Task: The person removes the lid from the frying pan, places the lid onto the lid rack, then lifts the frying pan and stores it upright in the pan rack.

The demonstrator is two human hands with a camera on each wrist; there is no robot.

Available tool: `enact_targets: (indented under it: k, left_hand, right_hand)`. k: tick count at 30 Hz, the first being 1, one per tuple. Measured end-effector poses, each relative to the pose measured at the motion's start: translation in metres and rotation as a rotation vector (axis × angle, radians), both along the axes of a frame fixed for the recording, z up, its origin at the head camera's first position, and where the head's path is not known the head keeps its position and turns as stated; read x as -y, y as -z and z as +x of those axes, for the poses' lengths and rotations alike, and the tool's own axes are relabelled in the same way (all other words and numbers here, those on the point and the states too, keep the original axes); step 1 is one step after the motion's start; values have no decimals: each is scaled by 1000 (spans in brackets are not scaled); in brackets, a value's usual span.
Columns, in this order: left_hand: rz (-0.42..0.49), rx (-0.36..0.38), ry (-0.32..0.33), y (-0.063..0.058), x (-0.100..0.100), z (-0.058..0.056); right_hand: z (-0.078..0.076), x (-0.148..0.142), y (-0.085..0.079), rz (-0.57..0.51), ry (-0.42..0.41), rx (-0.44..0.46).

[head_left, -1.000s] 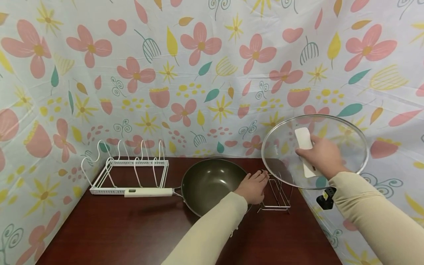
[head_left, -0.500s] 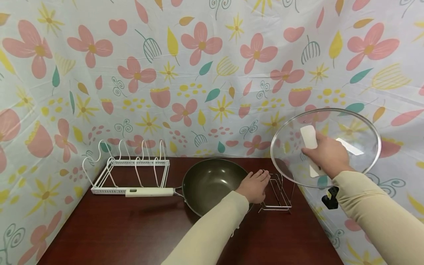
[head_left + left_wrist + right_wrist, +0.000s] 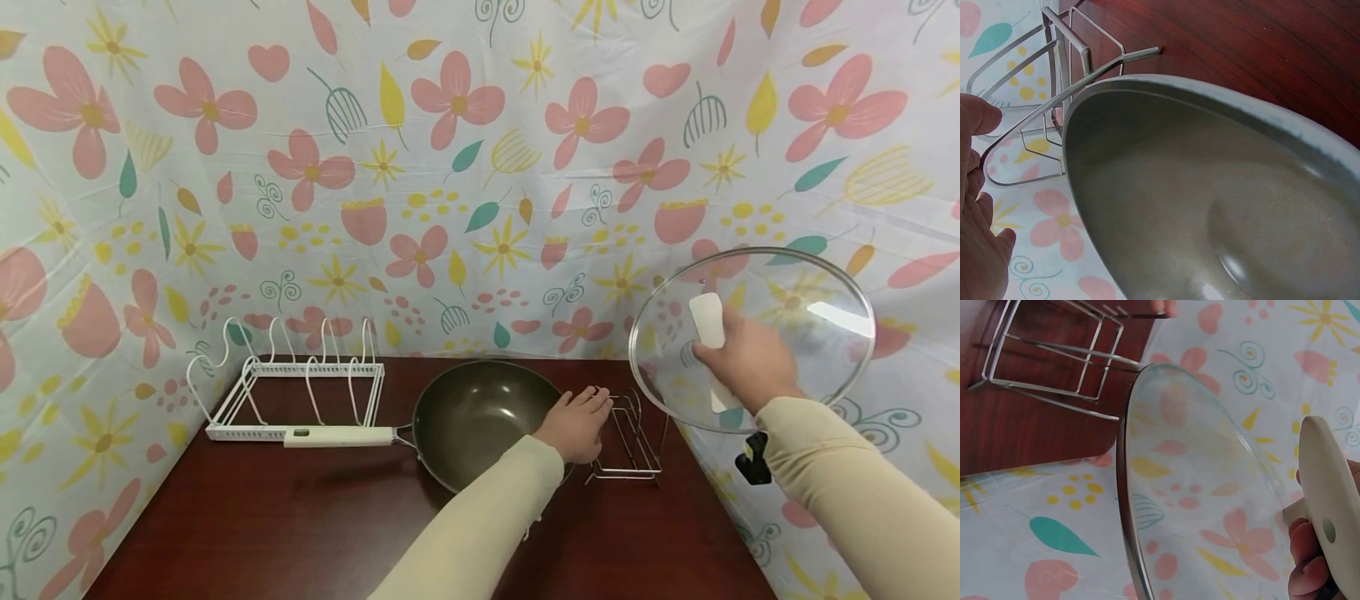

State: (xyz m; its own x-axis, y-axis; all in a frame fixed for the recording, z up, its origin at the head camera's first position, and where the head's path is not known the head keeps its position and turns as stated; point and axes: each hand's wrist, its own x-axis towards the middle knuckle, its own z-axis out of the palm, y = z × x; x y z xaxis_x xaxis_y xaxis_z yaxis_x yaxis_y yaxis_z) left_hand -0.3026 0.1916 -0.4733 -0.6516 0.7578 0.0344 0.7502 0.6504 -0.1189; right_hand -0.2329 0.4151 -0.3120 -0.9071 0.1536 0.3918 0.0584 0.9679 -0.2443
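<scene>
My right hand (image 3: pixel 753 358) grips the cream handle (image 3: pixel 1329 506) of a round glass lid (image 3: pixel 817 358) with a metal rim. The lid is held up, tilted, to the right of a small metal wire rack (image 3: pixel 625 475). In the right wrist view, the lid's rim overlaps the ends of the rack's wires; whether they touch I cannot tell. My left hand (image 3: pixel 577 425) reaches over the pan's right side and holds the rack's near loop, its fingers at the wire in the left wrist view. A dark frying pan (image 3: pixel 472 425) lies between the racks, its right edge partly hidden by that arm.
At the left stands a white rack (image 3: pixel 255 432) with several upright wire loops. The pan's cream handle (image 3: pixel 337 436) extends leftward across its front edge. Everything stands on a dark red-brown table (image 3: pixel 300 525), with flowered cloth (image 3: pixel 465 192) behind and at both sides.
The right hand has carried the lid farther right, away from the wire rack. The left hand, the pan and both racks look nearly unchanged.
</scene>
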Motion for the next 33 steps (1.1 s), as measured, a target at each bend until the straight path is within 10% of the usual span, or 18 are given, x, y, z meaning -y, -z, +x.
enact_targets:
  k: [33]
  left_hand:
    - [34, 37, -7, -1, 3, 3]
  right_hand:
    - [-3, -1, 59, 64, 21, -10]
